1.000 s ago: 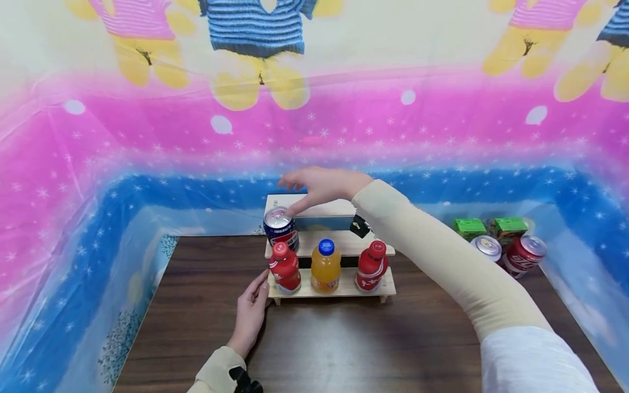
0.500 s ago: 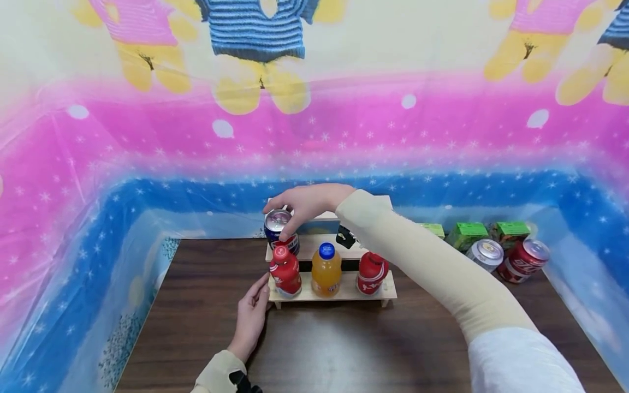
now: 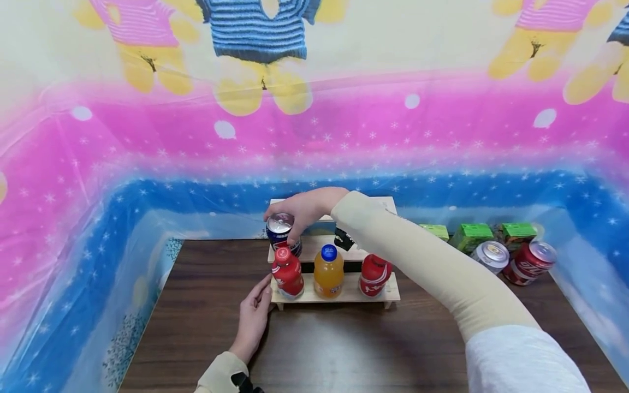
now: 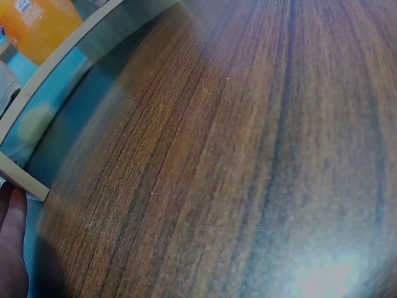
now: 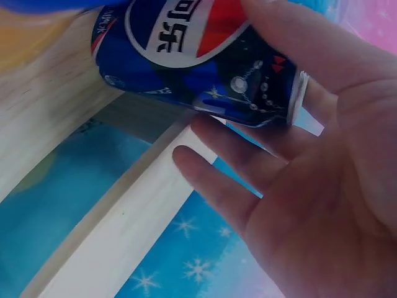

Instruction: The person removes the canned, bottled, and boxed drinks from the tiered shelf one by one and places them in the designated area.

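My right hand (image 3: 312,206) grips a dark blue Pepsi-style can (image 3: 281,226) on the middle tier of a stepped wooden rack (image 3: 351,286). In the right wrist view, my thumb lies along one side of the can (image 5: 205,68), with fingers on the other side. Below, my left hand (image 3: 253,316) touches the left end of the front tier with fairly straight fingers (image 4: 13,217). That tier bears a red bottle (image 3: 289,277), an orange juice bottle (image 3: 328,275) with a blue cap, and another red bottle (image 3: 373,277). My right sleeve hides part of the rack.
At the right of the brown table (image 3: 344,349) stand a silver-topped can (image 3: 491,255), a dark red can (image 3: 530,265) and several green-topped cartons (image 3: 472,237). Patterned cloth (image 3: 344,131) rises behind and beside the table. The rack's top tier (image 3: 383,204) is partly covered by my right arm.
My right hand has come down and to the left, from behind the can's top to a hold around it. The left hand stays at the rack's end.
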